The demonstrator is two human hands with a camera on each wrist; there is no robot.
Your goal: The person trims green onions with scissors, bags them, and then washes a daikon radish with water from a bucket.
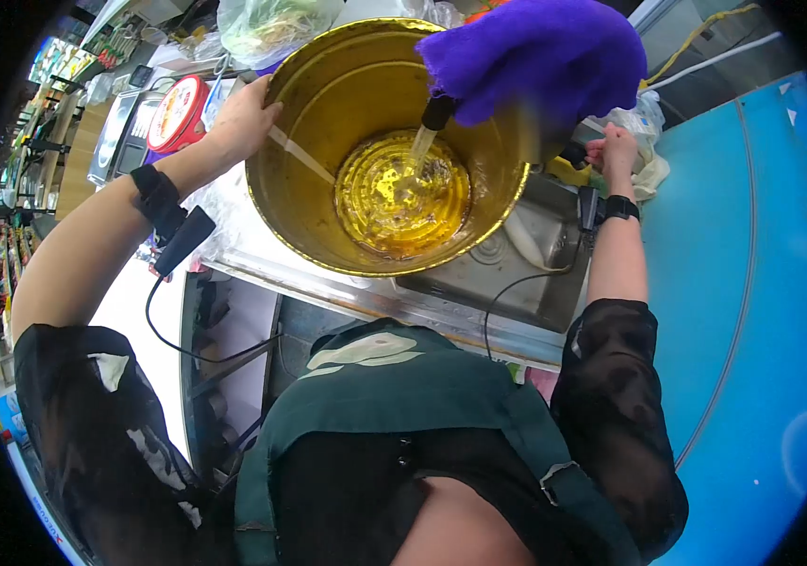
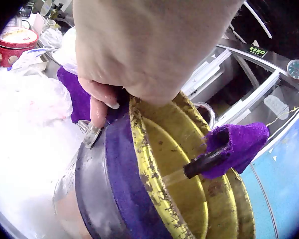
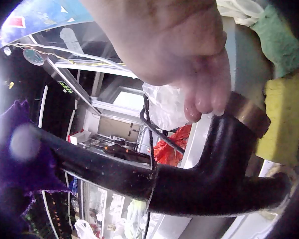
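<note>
A large bucket [image 1: 309, 90], gold inside, stands tilted towards the camera, with water in its bottom. My left hand [image 1: 245, 118] grips its left rim; in the left wrist view the fingers of that hand [image 2: 139, 55] bend over the rim beside the metal handle lug [image 2: 91, 135]. Water runs into the bucket from a black faucet [image 1: 437, 112], whose spout has a purple cloth [image 1: 540, 57] draped over it. At the faucet's base, my right hand [image 1: 615, 151] has curled fingers around the top of the black faucet body [image 3: 204, 184], by a brownish ring [image 3: 249, 113].
Below the bucket is a metal sink [image 1: 554, 297] with a pale long object [image 1: 523, 241] in it. A red round tub [image 1: 178, 113] and plastic bags [image 1: 271, 28] stand left and behind. A yellow sponge [image 3: 284, 119] lies beside the faucet. Blue panel [image 1: 705, 283] at right.
</note>
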